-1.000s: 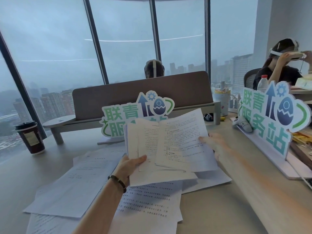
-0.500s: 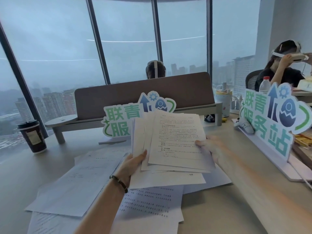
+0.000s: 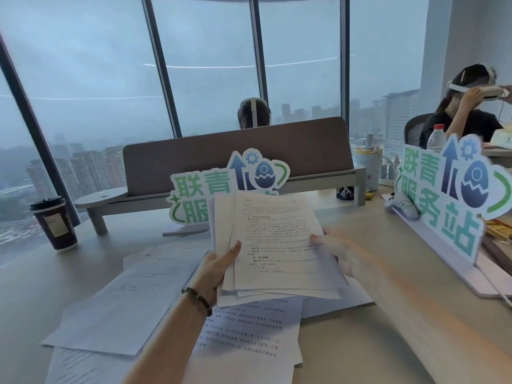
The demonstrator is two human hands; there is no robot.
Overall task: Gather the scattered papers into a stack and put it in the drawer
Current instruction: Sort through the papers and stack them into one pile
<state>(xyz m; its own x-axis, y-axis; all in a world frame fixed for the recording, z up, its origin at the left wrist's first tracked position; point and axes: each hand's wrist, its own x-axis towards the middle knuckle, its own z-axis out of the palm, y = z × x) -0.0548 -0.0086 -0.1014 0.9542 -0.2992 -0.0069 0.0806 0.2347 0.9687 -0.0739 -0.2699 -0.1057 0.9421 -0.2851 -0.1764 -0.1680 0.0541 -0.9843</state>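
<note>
Both hands hold a loose stack of printed papers [image 3: 277,245] raised above the middle of the desk [image 3: 415,342], the sheets fanned out and not yet squared. The left hand [image 3: 216,270], with a dark beaded bracelet [image 3: 197,300] at the wrist, grips the stack's left edge, thumb lying on the top sheet and fingers hidden behind. The right hand [image 3: 336,249] is blurred; its fingers curl round the stack's right edge and hold it. More loose sheets [image 3: 133,295] lie spread on the desk under and to the left of the held stack, overlapping one another toward the near edge, one of them [image 3: 249,336] showing lines of print directly below the left hand. Toward the far left edge of the desk stands a dark paper coffee cup [image 3: 54,224] with a lid. Behind the stack a green-lettered cardboard sign [image 3: 205,189] stands upright, and a second sign [image 3: 448,195] of the same kind stands along the right edge. A brown divider panel [image 3: 235,156] runs across the far side of the desk.
</note>
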